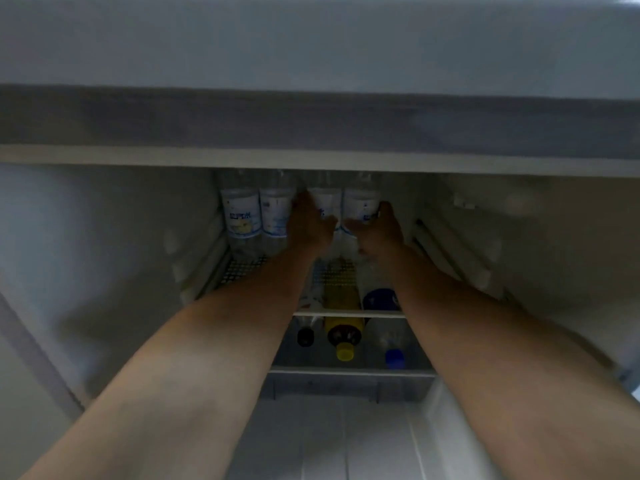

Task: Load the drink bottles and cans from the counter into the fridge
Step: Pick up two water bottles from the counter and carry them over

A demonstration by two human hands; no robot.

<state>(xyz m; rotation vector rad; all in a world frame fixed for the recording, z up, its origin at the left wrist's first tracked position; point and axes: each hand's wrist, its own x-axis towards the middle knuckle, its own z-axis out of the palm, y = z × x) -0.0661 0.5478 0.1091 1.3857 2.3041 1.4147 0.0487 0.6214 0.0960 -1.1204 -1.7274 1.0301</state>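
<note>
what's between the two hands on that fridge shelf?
Head view: two upright water bottles side by side. Left hand grips one, right hand the other.

Four water bottles [300, 209] block the shelf's [242, 268] back; open shelf lies right of them.

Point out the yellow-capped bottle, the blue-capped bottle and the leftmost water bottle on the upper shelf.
yellow-capped bottle [345, 351], head view, on its yellow cap.
blue-capped bottle [394, 358], head view, on its blue cap.
leftmost water bottle [241, 213], head view, on its label.
</note>
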